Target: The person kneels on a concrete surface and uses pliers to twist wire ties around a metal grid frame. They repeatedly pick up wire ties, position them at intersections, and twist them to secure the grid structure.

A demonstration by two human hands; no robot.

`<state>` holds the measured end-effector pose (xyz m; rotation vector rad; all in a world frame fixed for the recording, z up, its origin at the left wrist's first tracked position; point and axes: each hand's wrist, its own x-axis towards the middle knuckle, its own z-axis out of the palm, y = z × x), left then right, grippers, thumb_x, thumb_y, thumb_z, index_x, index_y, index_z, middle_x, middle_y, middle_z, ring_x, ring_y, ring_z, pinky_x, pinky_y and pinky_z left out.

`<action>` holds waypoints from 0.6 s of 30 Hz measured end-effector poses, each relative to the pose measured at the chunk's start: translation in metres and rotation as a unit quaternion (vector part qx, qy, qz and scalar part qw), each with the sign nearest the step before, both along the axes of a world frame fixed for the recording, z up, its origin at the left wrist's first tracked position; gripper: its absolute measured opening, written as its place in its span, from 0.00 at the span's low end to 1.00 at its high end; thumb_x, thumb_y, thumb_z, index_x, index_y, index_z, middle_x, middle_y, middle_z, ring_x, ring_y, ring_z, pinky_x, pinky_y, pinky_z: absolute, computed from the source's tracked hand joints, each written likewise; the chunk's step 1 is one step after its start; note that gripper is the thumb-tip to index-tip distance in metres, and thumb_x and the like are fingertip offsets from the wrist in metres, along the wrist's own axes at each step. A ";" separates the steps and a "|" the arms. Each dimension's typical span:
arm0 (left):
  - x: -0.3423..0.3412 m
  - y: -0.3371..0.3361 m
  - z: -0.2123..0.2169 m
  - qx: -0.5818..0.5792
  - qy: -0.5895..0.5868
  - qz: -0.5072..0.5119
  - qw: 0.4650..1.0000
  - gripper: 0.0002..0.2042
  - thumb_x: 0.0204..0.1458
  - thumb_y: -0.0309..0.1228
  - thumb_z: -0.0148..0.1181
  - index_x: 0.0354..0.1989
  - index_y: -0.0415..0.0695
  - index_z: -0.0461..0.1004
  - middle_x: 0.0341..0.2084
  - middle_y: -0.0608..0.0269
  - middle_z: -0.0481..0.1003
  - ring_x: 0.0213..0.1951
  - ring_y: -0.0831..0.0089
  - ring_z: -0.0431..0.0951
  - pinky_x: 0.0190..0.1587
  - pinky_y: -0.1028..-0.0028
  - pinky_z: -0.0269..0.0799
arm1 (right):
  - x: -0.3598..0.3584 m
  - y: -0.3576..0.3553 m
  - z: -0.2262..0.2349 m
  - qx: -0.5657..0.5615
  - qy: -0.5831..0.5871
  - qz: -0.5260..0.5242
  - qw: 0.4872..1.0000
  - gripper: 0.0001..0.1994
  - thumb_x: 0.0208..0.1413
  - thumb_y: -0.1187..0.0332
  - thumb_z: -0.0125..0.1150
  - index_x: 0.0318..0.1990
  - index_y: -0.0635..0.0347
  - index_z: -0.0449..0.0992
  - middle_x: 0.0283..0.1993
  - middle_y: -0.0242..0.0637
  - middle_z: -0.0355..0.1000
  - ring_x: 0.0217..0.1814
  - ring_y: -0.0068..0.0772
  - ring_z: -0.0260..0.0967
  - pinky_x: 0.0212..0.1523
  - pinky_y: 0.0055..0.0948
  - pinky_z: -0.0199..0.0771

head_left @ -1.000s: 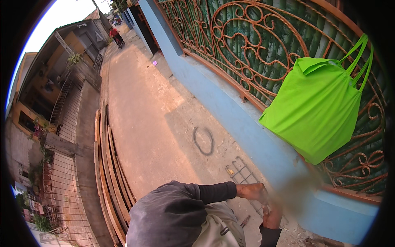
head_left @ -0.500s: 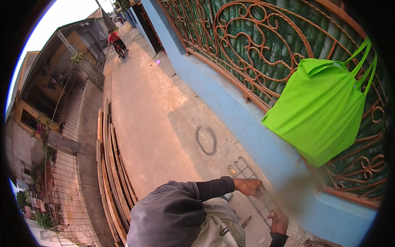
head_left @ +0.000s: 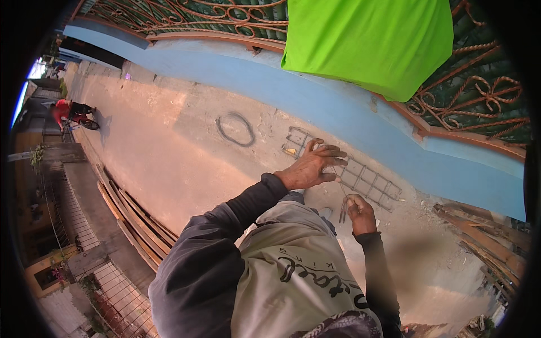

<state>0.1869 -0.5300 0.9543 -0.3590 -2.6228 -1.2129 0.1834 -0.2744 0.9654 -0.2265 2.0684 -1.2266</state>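
My left hand (head_left: 315,166) is over a steel rebar frame (head_left: 369,181) lying on the ground, its fingers spread apart. My right hand (head_left: 361,214) is closed, thumb and fingers pinched on a thin wire (head_left: 343,187). This wire stretches up toward my left thumb; whether it touches the thumb I cannot tell. Beside my right fingers a pair of pincers (head_left: 342,209) shows, apparently on the ground. A loose coil of dark wire (head_left: 235,129) lies farther left on the concrete.
A blue wall (head_left: 225,73) with an ornate metal fence (head_left: 225,16) runs along the far side, and a bright green bag (head_left: 366,45) hangs there. Long planks (head_left: 132,217) lie at the left, more wood (head_left: 484,236) at the right. A person on a motorbike (head_left: 73,115) is up the lane.
The view has turned, so the wall now runs across the top. My left hand has opened from a closed grasp at the rebar frame. The motorbike has come nearer.
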 end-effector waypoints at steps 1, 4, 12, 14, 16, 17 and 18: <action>0.000 -0.003 -0.008 0.065 0.003 0.096 0.993 0.11 0.55 0.37 0.64 0.43 0.46 0.80 0.38 0.63 0.79 0.47 0.68 0.75 0.58 0.68 0.61 | 0.005 0.003 -0.001 -0.005 0.003 -0.023 1.000 0.08 0.64 0.70 0.50 0.43 0.61 0.75 0.27 0.28 0.64 0.27 0.20 0.56 0.30 0.24 0.62; 0.008 -0.029 -0.054 0.320 -0.168 0.261 0.895 0.17 0.59 0.41 0.61 0.49 0.40 0.76 0.41 0.58 0.77 0.43 0.71 0.76 0.45 0.71 0.71 | 0.013 0.007 -0.004 -0.038 0.008 -0.055 0.998 0.08 0.65 0.70 0.50 0.44 0.61 0.75 0.27 0.26 0.63 0.27 0.20 0.56 0.31 0.24 0.62; -0.002 -0.002 -0.056 0.532 -0.386 0.204 0.726 0.24 0.63 0.47 0.50 0.50 0.36 0.75 0.40 0.57 0.78 0.35 0.72 0.77 0.36 0.70 0.72 | 0.043 0.016 -0.021 -0.027 0.029 -0.016 0.999 0.08 0.65 0.70 0.52 0.45 0.63 0.75 0.28 0.27 0.66 0.27 0.18 0.53 0.31 0.20 0.61; -0.012 0.001 -0.060 0.499 -0.392 0.208 0.744 0.24 0.63 0.47 0.49 0.50 0.35 0.75 0.40 0.56 0.79 0.34 0.70 0.78 0.35 0.69 0.72 | 0.048 0.020 -0.023 -0.018 0.059 -0.009 0.998 0.08 0.64 0.71 0.52 0.45 0.62 0.76 0.29 0.30 0.69 0.27 0.20 0.56 0.32 0.22 0.63; -0.022 0.002 -0.065 0.438 -0.410 0.222 0.768 0.22 0.63 0.45 0.50 0.46 0.35 0.76 0.35 0.55 0.80 0.31 0.70 0.78 0.33 0.69 0.73 | 0.051 0.023 -0.024 -0.002 0.088 -0.007 0.996 0.08 0.64 0.71 0.53 0.46 0.61 0.76 0.31 0.35 0.73 0.26 0.25 0.62 0.33 0.25 0.67; -0.027 0.002 -0.067 0.391 -0.425 0.233 0.782 0.21 0.63 0.44 0.51 0.42 0.34 0.77 0.31 0.56 0.80 0.29 0.71 0.79 0.31 0.69 0.74 | 0.053 0.026 -0.026 0.006 0.122 -0.005 0.993 0.08 0.63 0.71 0.54 0.46 0.60 0.76 0.32 0.38 0.74 0.28 0.31 0.65 0.34 0.28 0.69; -0.032 0.001 -0.071 0.343 -0.438 0.243 0.795 0.21 0.63 0.43 0.52 0.38 0.34 0.78 0.27 0.57 0.80 0.27 0.72 0.79 0.30 0.69 0.74 | 0.055 0.029 -0.030 0.015 0.155 -0.003 0.988 0.08 0.63 0.70 0.54 0.46 0.59 0.76 0.33 0.42 0.75 0.29 0.37 0.69 0.35 0.32 0.70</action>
